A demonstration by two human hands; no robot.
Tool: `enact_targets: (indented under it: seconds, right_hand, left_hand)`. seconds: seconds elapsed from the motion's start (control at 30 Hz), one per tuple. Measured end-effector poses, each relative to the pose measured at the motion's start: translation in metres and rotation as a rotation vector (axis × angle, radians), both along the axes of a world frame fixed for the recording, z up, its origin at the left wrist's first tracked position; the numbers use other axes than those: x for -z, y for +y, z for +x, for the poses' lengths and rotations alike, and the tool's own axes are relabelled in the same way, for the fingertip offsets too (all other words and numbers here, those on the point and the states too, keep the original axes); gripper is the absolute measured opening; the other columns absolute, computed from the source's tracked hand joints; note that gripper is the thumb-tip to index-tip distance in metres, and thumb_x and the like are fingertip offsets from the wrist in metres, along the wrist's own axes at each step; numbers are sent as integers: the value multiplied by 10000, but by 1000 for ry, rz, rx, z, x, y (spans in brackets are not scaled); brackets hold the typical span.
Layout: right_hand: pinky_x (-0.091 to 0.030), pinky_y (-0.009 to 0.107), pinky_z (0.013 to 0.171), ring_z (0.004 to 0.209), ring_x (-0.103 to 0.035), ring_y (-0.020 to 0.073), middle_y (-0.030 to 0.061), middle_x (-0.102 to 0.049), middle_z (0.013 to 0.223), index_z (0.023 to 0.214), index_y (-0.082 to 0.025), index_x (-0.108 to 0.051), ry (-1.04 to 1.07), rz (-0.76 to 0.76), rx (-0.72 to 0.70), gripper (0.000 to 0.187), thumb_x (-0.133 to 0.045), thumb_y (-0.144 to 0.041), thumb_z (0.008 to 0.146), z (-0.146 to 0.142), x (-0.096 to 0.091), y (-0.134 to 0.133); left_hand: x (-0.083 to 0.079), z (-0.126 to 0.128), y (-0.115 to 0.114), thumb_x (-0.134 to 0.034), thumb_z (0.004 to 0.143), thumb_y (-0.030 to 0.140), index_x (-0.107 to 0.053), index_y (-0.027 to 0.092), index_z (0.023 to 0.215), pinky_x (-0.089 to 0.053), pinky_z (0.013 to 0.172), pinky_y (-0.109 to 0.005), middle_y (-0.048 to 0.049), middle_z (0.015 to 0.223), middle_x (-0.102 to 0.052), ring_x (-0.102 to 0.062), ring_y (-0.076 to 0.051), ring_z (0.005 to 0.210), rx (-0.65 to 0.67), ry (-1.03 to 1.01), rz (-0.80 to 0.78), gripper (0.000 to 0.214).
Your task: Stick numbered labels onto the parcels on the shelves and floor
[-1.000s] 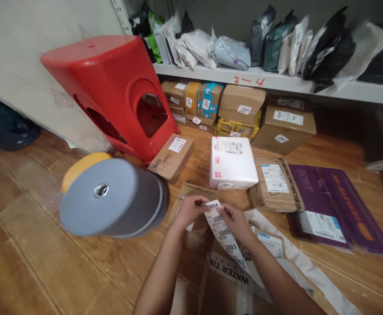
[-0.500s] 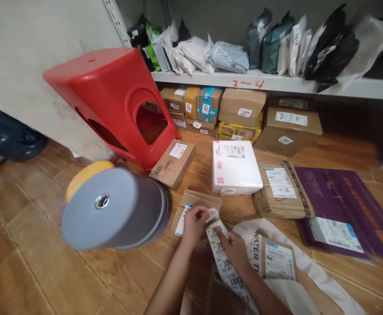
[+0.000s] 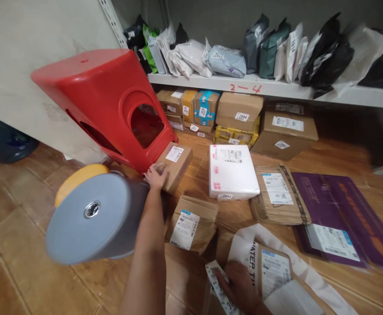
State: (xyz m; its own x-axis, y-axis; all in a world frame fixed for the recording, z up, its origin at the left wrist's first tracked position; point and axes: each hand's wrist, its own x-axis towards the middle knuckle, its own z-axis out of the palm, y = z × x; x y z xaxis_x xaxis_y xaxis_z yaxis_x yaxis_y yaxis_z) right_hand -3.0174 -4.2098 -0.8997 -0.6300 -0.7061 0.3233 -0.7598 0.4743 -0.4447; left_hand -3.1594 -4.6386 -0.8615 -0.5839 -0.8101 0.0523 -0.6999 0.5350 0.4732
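My left hand reaches forward and presses on the near end of a small brown cardboard box that lies by the red plastic stool; its fingers lie spread on the box. My right hand stays low near the bottom edge, closed on a strip of numbered white labels. A brown paper parcel with a shipping label lies on the floor between my hands. A white square parcel sits just right of the small box.
A grey round stool top with a yellow disc behind it lies to the left. Brown and purple parcels cover the floor on the right. Boxes stand under a white shelf loaded with mailer bags.
My left hand left the label strip and moved forward onto the small cardboard box. My right hand drew back toward me with the strip. The brown paper parcel is now uncovered.
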Motion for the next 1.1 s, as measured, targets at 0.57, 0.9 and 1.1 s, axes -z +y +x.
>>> enact_targets:
  seconds: [0.57, 0.9, 1.1]
  right_hand:
    - [-254, 310, 622, 580, -499, 138, 10, -538, 566, 611, -186, -500, -31, 7, -7, 310, -510, -273, 908, -1, 4, -5]
    - [-245, 303, 618, 594, -489, 132, 16, -553, 585, 626, -178, -515, -69, -14, -18, 293, -527, -266, 905, -2, 1, -2]
    - [-232, 305, 614, 585, -480, 128, 17, -547, 579, 623, -172, -516, -69, -27, -23, 306, -509, -270, 913, -2, -1, -2]
  left_hand:
    - [-14, -5, 99, -436, 905, 298, -536, 159, 1208, -294, 1072, -462, -178, 1326, -460, -397, -312, 1298, 128, 128, 39, 348]
    - [-15, -5, 96, -698, 694, 265, -767, 277, 780, -467, 728, -259, 13, 791, -750, -666, -181, 772, 835, -194, 294, 111]
    - [-16, -14, 108, -697, 721, 256, -749, 290, 763, -440, 847, -341, -40, 864, -748, -667, -264, 912, 822, -311, 59, 75]
